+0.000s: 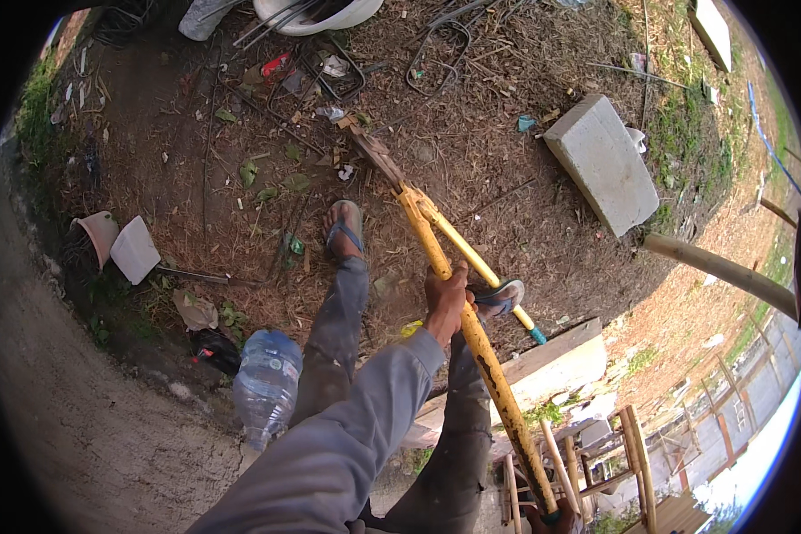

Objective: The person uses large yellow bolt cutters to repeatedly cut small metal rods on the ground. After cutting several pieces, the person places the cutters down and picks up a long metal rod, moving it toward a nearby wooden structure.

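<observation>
A long yellow bolt cutter [495, 371] with worn paint slants across the view. Its rusty brown jaws [378, 158] point away from me, low over the littered ground. My left hand [448, 301] is wrapped round the middle of one handle. At the lower edge, my right hand [552, 519] closes round that handle's end by its green tip, partly cut off by the frame. The second yellow handle [482, 265] stands apart from the first, its green end free beside my sandalled right foot [500, 297]. Whether the jaws touch anything is unclear.
Bent metal rods [440, 55] and a white basin [343, 16] lie at the far side. A concrete block [602, 163] sits to the right, near a pole [723, 269]. Left of my legs are a large clear water bottle [267, 384] and a broken pot [98, 237]. Wooden frames [636, 463] stand lower right.
</observation>
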Tool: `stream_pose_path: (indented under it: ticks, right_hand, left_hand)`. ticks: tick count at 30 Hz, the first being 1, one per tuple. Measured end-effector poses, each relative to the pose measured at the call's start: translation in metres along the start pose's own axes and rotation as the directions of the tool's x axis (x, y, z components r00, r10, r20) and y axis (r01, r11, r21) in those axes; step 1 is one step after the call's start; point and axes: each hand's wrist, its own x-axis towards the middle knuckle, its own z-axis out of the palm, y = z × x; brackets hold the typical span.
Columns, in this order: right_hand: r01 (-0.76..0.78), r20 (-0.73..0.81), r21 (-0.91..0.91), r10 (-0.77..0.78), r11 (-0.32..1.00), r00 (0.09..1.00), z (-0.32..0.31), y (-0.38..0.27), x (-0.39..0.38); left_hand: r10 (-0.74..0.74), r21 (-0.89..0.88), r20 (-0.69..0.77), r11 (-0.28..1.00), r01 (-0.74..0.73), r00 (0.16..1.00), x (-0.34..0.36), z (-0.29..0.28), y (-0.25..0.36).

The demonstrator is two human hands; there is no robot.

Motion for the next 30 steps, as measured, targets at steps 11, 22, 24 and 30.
stream_pose_path:
  ticks: [11,22,24,30]
  right_hand:
    - [0.215,-0.089,-0.053,-0.219,0.975,0.972,0.008,0.065,0.073]
    - [0.408,-0.182,-0.032,-0.407,0.912,0.895,0.012,0.123,0.156]
    - [0.446,-0.168,-0.031,-0.444,0.895,0.88,0.013,0.127,0.168]
    - [0.488,-0.242,0.2,-0.44,0.849,0.865,0.038,0.148,0.205]
  left_hand:
    - [-0.021,0.089,0.046,0.996,0.017,0.999,0.04,-0.002,-0.029]
    - [0.119,0.207,0.088,0.969,-0.135,0.989,0.103,0.007,-0.04]
    - [0.158,0.22,0.075,0.96,-0.171,0.985,0.109,0.006,-0.042]
    - [0.331,0.289,0.039,0.899,-0.328,0.943,0.122,0.007,-0.059]
